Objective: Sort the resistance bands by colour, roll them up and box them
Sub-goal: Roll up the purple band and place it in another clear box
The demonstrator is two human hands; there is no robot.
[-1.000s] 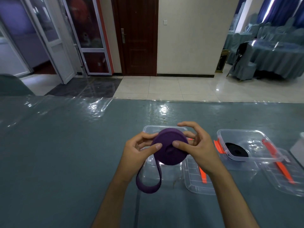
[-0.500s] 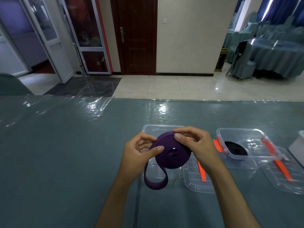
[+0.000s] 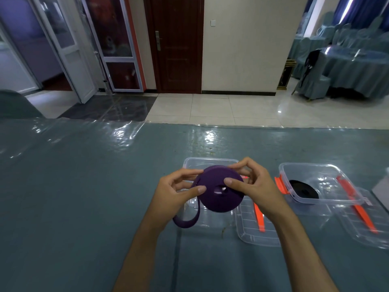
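A purple resistance band [image 3: 216, 199] is wound into a thick roll and held above the table, with a short loose loop hanging at its lower left. My left hand [image 3: 174, 192] pinches the roll's left edge between thumb and fingers. My right hand [image 3: 250, 186] grips its right side, thumb on the face, fingers curled over the top. Under the roll stands a clear plastic box [image 3: 190, 163], mostly hidden. To the right, a second clear box [image 3: 328, 171] with orange clasps holds a rolled black band [image 3: 303, 189].
A clear lid with an orange clip [image 3: 254, 234] lies beside the near box, and another lid [image 3: 370, 228] lies under the right box. The table [image 3: 73, 186] has a teal cloth under clear film. A pale object [image 3: 382, 186] sits at the right edge.
The roll has turned between my hands and the hanging loop has grown shorter as more band wound onto it. Both hands shifted their hold around the roll.
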